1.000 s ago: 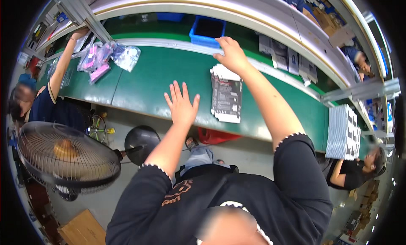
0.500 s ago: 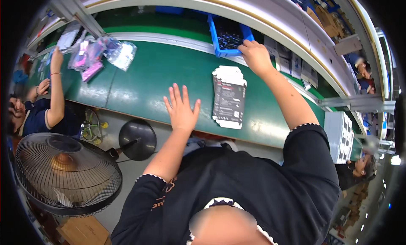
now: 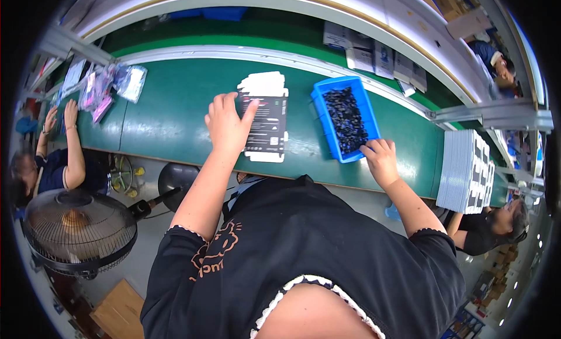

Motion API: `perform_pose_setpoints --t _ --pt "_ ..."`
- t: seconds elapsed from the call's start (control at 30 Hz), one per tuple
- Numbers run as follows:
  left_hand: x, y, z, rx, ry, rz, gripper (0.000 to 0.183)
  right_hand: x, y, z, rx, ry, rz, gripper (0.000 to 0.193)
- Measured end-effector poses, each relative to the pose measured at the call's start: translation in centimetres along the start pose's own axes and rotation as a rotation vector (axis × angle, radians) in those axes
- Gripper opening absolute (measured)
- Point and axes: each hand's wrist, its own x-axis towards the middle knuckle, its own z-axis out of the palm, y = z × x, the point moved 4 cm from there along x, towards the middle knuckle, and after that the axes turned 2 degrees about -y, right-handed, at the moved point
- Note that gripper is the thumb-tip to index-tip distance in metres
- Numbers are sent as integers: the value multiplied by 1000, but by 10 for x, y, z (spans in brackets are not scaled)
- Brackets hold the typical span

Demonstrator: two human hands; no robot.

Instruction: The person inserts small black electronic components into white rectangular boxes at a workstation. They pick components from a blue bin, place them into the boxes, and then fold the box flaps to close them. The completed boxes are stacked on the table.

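Note:
Flattened black and white printed cartons (image 3: 264, 125) lie on the green bench, unfolded flaps at their far end. My left hand (image 3: 227, 121) is at their left edge, fingers bent slightly and thumb stretched apart over the printed side; nothing shows in its grasp. To the right sits a blue plastic bin (image 3: 325, 120), tilted a little and filled with small dark parts (image 3: 346, 120) too small to name. My right hand (image 3: 381, 159) grips the bin's rim at its near right corner, fingertips over the edge.
Bagged pink and clear items (image 3: 96, 93) lie at the bench's far left, near a co-worker's hands (image 3: 70, 114). A stack of white and black pieces (image 3: 464, 169) stands at the right end. A black fan (image 3: 79, 231) stands at left. Cartons (image 3: 383, 59) sit under the shelf.
The blue bin has come from beneath the shelf toward me onto the bench, my right hand on its rim. My left hand has moved to the cartons' edge. The view has shifted.

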Motion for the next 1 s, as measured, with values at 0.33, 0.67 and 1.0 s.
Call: perform_pose_setpoints --t 0.33,0.67,1.0 --pt "32 35 28 49 -313 -284 69 78 12 -10 421 -2 295 17" --pt "-4 27 -4 -824 -187 -272 24 72 -2 39 592 -44 330 19" --pt "-12 13 -5 -1120 -337 -308 24 83 -5 30 540 -28 364 10"
